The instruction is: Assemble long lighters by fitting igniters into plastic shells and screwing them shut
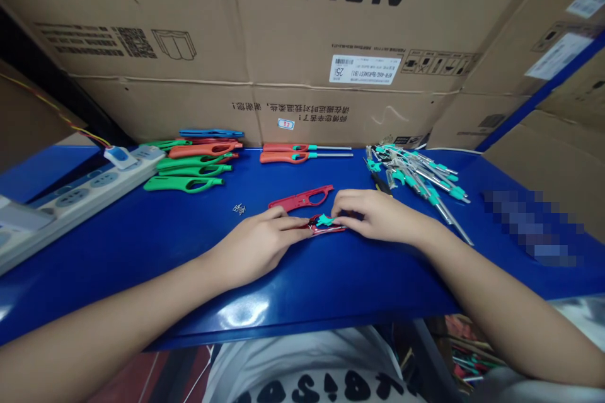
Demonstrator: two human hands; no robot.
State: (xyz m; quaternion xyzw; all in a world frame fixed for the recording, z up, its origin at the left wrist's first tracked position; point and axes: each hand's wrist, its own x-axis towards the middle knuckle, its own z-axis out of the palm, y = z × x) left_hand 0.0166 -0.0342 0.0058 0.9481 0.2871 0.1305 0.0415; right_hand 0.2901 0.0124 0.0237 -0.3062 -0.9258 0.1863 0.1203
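Note:
Both my hands meet over a red lighter handle half (326, 230) on the blue table, with a teal trigger piece (325, 220) seated in it or lying on it; I cannot tell which. My left hand (262, 242) presses its fingertips on the handle's left end. At the right end, the thumb and fingers of my right hand (373, 217) pinch around the handle, close against the teal piece. Small parts under the fingertips are hidden. Just beyond lies another red handle half (302, 199), its inner side up. A little pile of screws (239, 208) is left of it.
Green and orange handle shells (189, 167) are stacked at the back left, beside a white power strip (89, 195). Two assembled lighters (288, 156) lie at the back middle. Metal-tube inserts (425, 176) and a dark-handled tool (382, 184) lie right. A cardboard wall (283, 31) stands behind.

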